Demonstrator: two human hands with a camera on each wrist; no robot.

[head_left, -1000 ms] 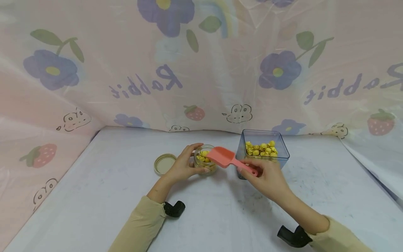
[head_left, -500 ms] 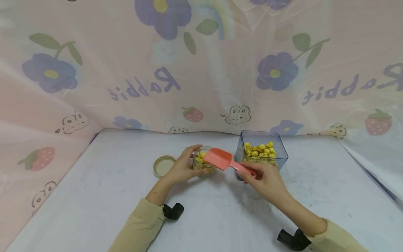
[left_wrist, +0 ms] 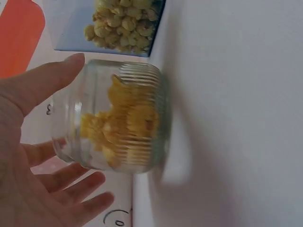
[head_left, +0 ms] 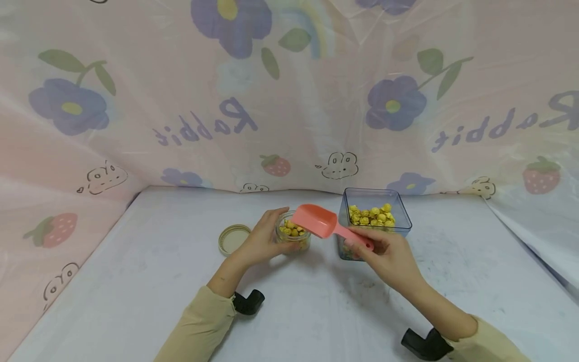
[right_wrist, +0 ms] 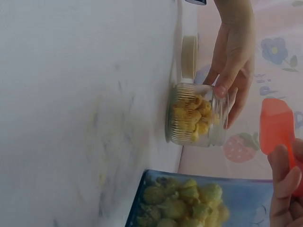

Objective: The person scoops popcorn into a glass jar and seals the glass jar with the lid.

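Note:
My left hand (head_left: 261, 240) holds a small ribbed glass jar (left_wrist: 142, 113) by its upper part, thumb on one side and fingers on the other. Yellow popcorn (right_wrist: 191, 116) fills part of the jar, which stands upright on the table. In my right hand (head_left: 389, 256) is a coral plastic scoop (head_left: 316, 221), its handle pinched between thumb and fingers. The scoop's bowl looks bare and hangs above the jar's right rim. Just behind the right hand stands a clear bluish square container (head_left: 400, 206), partly filled with popcorn (head_left: 372, 216).
A round jar lid (head_left: 234, 240) lies on the white-covered table (head_left: 289, 311) left of the left hand. A printed curtain (head_left: 298, 100) rises behind the table. Black curved pieces (head_left: 249, 302) sit at both wrists.
The scoop has risen slightly and its bowl has tipped a little, with the right hand shifting slightly right. The left hand stays on the jar.

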